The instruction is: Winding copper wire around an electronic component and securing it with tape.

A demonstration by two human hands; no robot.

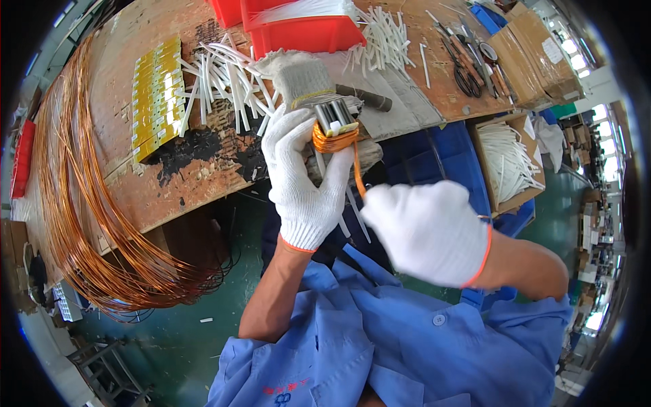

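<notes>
Worn and stained, a wooden workbench (203, 169) fills the upper frame, seen from above a worker in a blue shirt and white knit gloves. Nearest the camera, the right hand (427, 230) is closed in a fist around a strand of copper-coloured wire (357, 173), drawn taut up to the piece held just above. The left hand (302, 176) wraps its fingers around a small metal core (336, 117), gripping it upright over the bench edge; several orange turns of wire (332, 140) already circle the core just beneath its exposed grey bars. Judging by that narrow band, the winding looks under way but far from full, with the free strand yet to be laid on. Beyond the hands lie scattered white sleeves (227, 85), a row of yellow strips (156, 95), a spare glove (298, 74) and a red bin (305, 30). Large copper wire loops (88, 224) drape off the bench at left; scissors and pliers (468, 64) rest near cardboard boxes (536, 54) at far right.
</notes>
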